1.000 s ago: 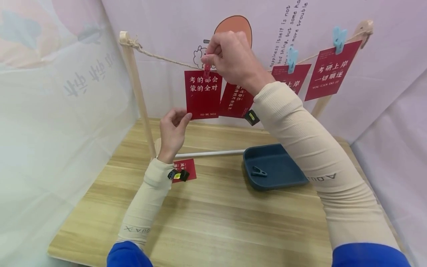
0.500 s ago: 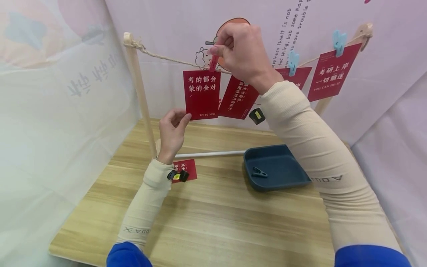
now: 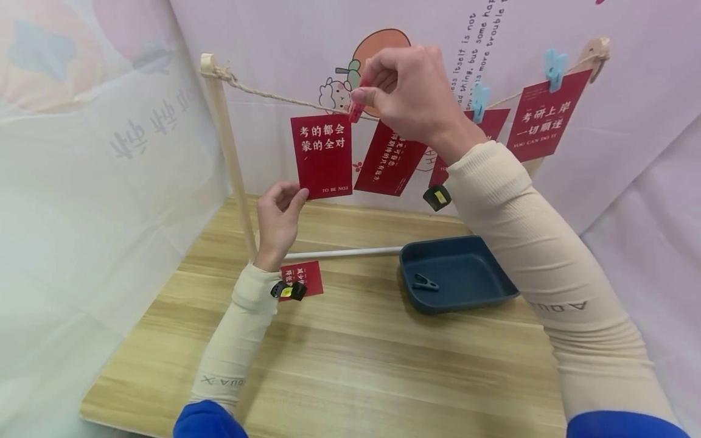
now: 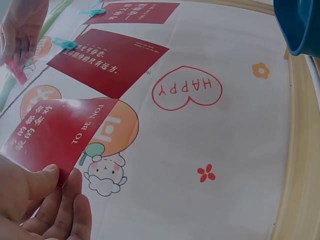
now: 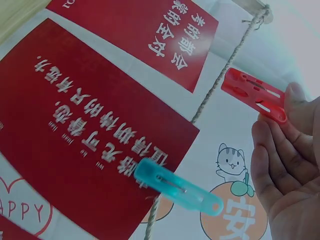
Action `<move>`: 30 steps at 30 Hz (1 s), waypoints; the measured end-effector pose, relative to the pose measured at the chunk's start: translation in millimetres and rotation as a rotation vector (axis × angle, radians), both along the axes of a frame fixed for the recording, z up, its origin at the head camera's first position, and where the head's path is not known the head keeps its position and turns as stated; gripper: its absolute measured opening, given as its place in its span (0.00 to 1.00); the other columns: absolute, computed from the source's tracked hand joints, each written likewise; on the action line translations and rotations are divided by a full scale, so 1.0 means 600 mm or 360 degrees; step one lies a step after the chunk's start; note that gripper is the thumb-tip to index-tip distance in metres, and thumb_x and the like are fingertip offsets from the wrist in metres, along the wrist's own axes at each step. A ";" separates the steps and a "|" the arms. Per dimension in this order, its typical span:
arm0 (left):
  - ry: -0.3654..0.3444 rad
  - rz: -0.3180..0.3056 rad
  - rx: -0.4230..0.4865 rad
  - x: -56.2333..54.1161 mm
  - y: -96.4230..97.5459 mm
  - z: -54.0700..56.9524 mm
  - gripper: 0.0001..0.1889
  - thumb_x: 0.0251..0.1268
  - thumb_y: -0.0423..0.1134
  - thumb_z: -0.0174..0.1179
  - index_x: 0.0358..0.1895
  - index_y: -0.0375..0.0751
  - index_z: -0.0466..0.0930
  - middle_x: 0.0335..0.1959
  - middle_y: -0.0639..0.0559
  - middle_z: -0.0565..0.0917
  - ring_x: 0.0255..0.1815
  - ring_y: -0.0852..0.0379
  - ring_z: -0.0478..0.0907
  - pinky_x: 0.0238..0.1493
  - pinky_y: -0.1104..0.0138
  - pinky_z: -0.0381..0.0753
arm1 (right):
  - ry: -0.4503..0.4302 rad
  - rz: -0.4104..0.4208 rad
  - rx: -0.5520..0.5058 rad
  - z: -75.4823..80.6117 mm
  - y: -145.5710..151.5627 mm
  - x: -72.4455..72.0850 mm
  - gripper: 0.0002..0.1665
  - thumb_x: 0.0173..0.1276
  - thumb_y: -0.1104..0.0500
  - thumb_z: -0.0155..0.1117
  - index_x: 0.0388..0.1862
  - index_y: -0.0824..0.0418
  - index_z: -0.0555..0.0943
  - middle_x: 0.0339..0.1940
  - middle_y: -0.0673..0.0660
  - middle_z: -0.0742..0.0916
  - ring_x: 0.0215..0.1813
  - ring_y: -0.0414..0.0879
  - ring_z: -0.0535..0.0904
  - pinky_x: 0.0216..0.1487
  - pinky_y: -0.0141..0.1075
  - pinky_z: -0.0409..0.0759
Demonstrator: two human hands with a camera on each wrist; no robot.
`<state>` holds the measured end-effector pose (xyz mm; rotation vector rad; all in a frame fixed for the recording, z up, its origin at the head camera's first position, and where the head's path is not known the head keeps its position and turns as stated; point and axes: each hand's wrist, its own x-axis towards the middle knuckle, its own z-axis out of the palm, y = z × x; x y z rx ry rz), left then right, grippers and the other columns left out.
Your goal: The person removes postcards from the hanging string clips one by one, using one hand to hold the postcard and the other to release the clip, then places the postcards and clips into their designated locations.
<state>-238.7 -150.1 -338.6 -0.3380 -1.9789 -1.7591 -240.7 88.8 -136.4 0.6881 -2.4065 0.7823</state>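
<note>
My left hand (image 3: pixel 278 225) pinches the lower left corner of a red card (image 3: pixel 323 170) with white lettering, held upright in front of the rope (image 3: pixel 274 95). In the right wrist view no clip sits on this card. Between thumb and fingers, my right hand (image 3: pixel 418 91) holds a red clothespin (image 5: pixel 255 95), which is apart from both card and rope in that view. Just right hangs a second red card (image 3: pixel 386 164), fixed to the rope by a light blue clothespin (image 5: pixel 177 186); in the head view my right hand hides that clip.
Two more cards hang further right under light blue clothespins (image 3: pixel 480 102). Wooden posts (image 3: pixel 227 140) carry the rope. On the table (image 3: pixel 383 365) are a dark blue dustpan (image 3: pixel 465 277) with a dark clothespin (image 3: pixel 425 283) inside, a white rod (image 3: pixel 347 251) and another red card (image 3: pixel 309 278).
The red clothespin has come off the top of the card and moved right with my right hand. My left hand has shifted the card slightly left, widening the gap to the neighbouring card.
</note>
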 end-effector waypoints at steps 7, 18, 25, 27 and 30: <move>-0.0036 0.0012 0.0060 -0.002 -0.005 -0.004 0.12 0.74 0.32 0.65 0.50 0.24 0.82 0.42 0.37 0.87 0.40 0.58 0.87 0.49 0.74 0.86 | -0.0042 0.0073 -0.0049 -0.011 0.013 0.010 0.23 0.69 0.46 0.75 0.53 0.62 0.89 0.50 0.56 0.94 0.50 0.46 0.91 0.58 0.31 0.87; -0.0117 0.0052 0.0069 0.001 -0.005 -0.014 0.11 0.75 0.32 0.65 0.51 0.26 0.82 0.42 0.38 0.87 0.42 0.46 0.86 0.49 0.75 0.86 | -0.0034 0.0118 0.0017 -0.039 0.034 0.027 0.22 0.67 0.47 0.78 0.51 0.60 0.89 0.49 0.57 0.94 0.49 0.48 0.91 0.59 0.43 0.89; -0.0118 0.0085 0.0068 -0.004 -0.008 -0.020 0.11 0.75 0.32 0.65 0.51 0.25 0.83 0.44 0.30 0.87 0.41 0.49 0.86 0.47 0.75 0.86 | -0.0103 0.0109 0.0061 -0.050 0.048 0.041 0.21 0.66 0.49 0.79 0.51 0.60 0.89 0.48 0.57 0.94 0.47 0.48 0.90 0.56 0.45 0.90; -0.0122 0.0093 0.0069 -0.006 -0.009 -0.021 0.11 0.75 0.32 0.65 0.51 0.25 0.83 0.44 0.30 0.87 0.41 0.48 0.86 0.46 0.75 0.86 | -0.0135 0.0102 0.0076 -0.052 0.054 0.046 0.22 0.66 0.48 0.79 0.52 0.60 0.89 0.49 0.57 0.93 0.48 0.49 0.91 0.56 0.46 0.90; -0.0139 0.0115 0.0057 -0.007 -0.011 -0.024 0.11 0.76 0.33 0.64 0.51 0.26 0.83 0.43 0.32 0.88 0.40 0.52 0.86 0.46 0.75 0.85 | -0.0170 0.0127 0.0102 -0.059 0.063 0.049 0.21 0.66 0.49 0.80 0.52 0.60 0.89 0.49 0.59 0.93 0.49 0.52 0.91 0.56 0.48 0.90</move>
